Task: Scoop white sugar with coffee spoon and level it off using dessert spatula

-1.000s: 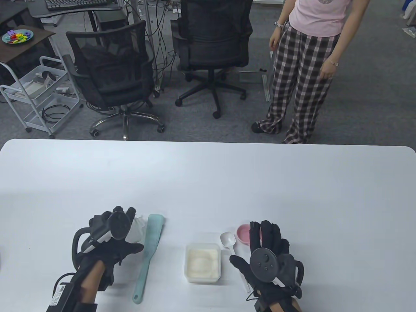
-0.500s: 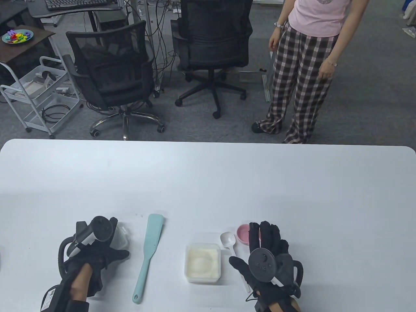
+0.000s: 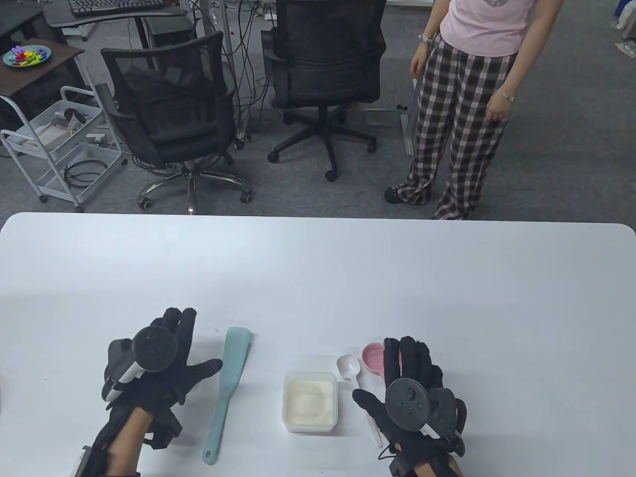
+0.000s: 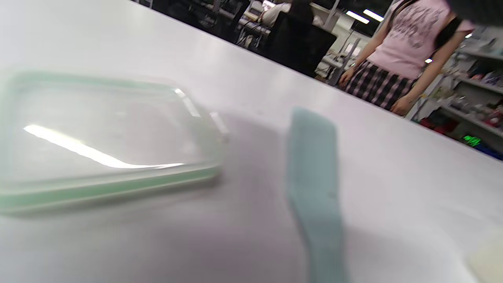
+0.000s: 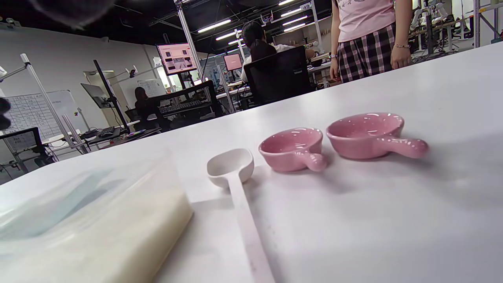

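Observation:
An open clear container of white sugar stands on the white table; it also shows in the right wrist view. The teal dessert spatula lies to its left, and its blade shows in the left wrist view. The white coffee spoon lies to the container's right, bowl away from me, and shows in the right wrist view. My left hand is spread open left of the spatula and holds nothing. My right hand lies flat and open beside the spoon's handle, thumb next to it.
A clear lid with a green rim lies on the table by my left hand, hidden under it in the table view. Two small pink dishes stand just beyond the spoon. A person stands past the far edge.
My left hand carried the clear lid left, away from the spatula, set it down and spread open over it. The right hand has hardly moved.

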